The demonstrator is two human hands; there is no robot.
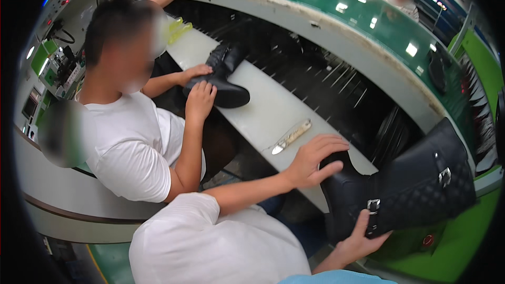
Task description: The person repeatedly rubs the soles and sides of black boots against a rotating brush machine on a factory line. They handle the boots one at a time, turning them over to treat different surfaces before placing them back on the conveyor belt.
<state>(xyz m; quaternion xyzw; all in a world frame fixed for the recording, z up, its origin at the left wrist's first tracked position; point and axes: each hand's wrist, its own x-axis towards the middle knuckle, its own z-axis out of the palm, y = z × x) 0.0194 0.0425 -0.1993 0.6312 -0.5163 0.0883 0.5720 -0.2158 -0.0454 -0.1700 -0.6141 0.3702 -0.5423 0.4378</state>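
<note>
A tall black quilted boot (421,189) with silver buckles lies on its side at the lower right, its shaft pointing right. My left hand (314,160) rests with spread fingers on the boot's foot part, by the end of the white ledge (263,110). My right hand (363,236) grips the boot from below at the ankle, beside the lower buckle strap (373,206).
A flat metal tool (291,137) lies on the ledge. To my left a person in a white shirt holds another black boot (221,81) with both hands. A curved green conveyor (368,16) carries more boots. Dark rollers (326,81) fill the gap between. A red button (428,240) sits below the boot.
</note>
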